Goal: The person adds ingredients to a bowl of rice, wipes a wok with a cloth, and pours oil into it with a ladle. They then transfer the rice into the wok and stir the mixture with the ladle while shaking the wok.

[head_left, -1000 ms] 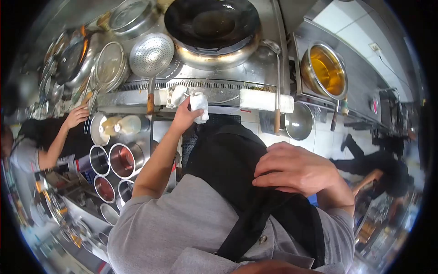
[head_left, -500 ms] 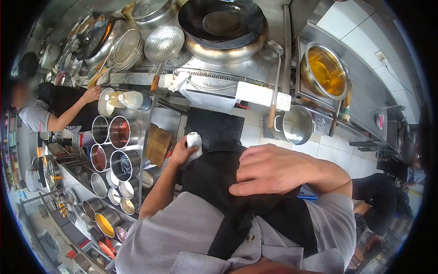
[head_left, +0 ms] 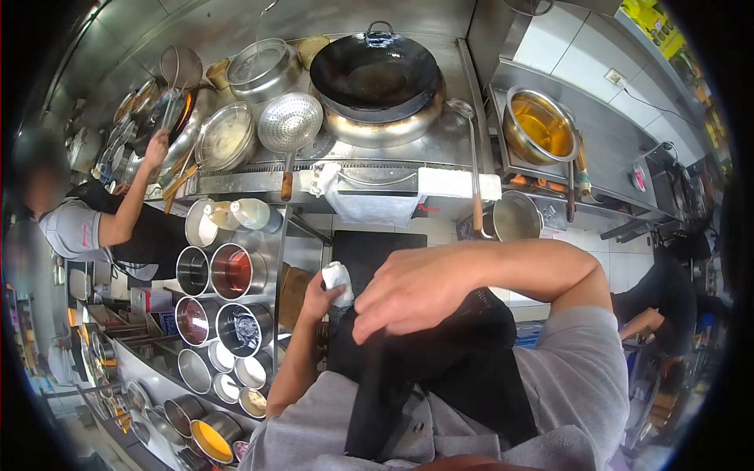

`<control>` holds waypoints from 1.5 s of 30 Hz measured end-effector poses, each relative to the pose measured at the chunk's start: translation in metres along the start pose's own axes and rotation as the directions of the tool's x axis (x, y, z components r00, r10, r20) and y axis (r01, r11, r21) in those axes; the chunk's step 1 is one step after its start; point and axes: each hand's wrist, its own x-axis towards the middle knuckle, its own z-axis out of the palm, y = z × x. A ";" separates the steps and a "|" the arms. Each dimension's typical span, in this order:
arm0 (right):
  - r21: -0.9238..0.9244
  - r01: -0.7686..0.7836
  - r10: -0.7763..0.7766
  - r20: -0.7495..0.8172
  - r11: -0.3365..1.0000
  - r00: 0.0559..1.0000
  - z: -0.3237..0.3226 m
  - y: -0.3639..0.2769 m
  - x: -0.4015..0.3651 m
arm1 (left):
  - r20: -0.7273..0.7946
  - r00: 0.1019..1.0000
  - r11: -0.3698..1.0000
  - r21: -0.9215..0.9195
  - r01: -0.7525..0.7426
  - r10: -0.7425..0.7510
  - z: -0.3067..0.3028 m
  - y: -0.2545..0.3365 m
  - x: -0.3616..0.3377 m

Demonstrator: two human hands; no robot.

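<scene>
My left hand (head_left: 317, 296) is closed around a folded white cloth (head_left: 337, 281), held out at the left side of my black apron (head_left: 463, 357). Across my front, my right hand (head_left: 408, 292) hovers over the apron with its back to the camera. Its fingers are loosely bent and somewhat apart, and no object shows in them; the palm is hidden. Ahead of both hands, a black wok (head_left: 377, 74) rests on the stove's round burner. A perforated ladle (head_left: 290, 123) and a long-handled ladle (head_left: 476, 169) lie on the stove beside it.
On the left stands a rack of metal pots (head_left: 232, 271) with sauces, plus squeeze bottles (head_left: 253, 213). A steel bowl of yellow oil (head_left: 542, 122) and a stockpot (head_left: 515, 216) are at the right. A co-worker (head_left: 110, 212) at the left raises a strainer (head_left: 181, 67).
My right hand has moved left across the apron, closer to the left hand. My left hand keeps the cloth. The camera view has shifted, and the co-worker has lifted a strainer.
</scene>
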 end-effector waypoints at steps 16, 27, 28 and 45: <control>-0.322 0.277 -0.367 -0.265 0.905 0.892 0.083 -0.071 0.190 | 0.256 0.965 0.998 0.028 0.050 -0.055 -0.034 -0.027 0.021; -0.229 -0.122 0.031 -0.366 0.966 0.930 0.029 -0.057 0.065 | 0.276 0.959 0.995 0.098 0.034 -0.060 -0.026 0.004 0.004; -0.261 -0.284 0.133 -0.477 0.923 0.869 0.027 -0.048 0.027 | 0.264 0.961 0.989 0.143 0.046 -0.083 -0.032 0.003 -0.001; 0.818 -0.261 0.830 0.395 -0.513 -0.395 0.389 0.063 -0.440 | -0.011 1.000 0.818 -0.575 -0.008 0.002 -0.056 0.095 0.036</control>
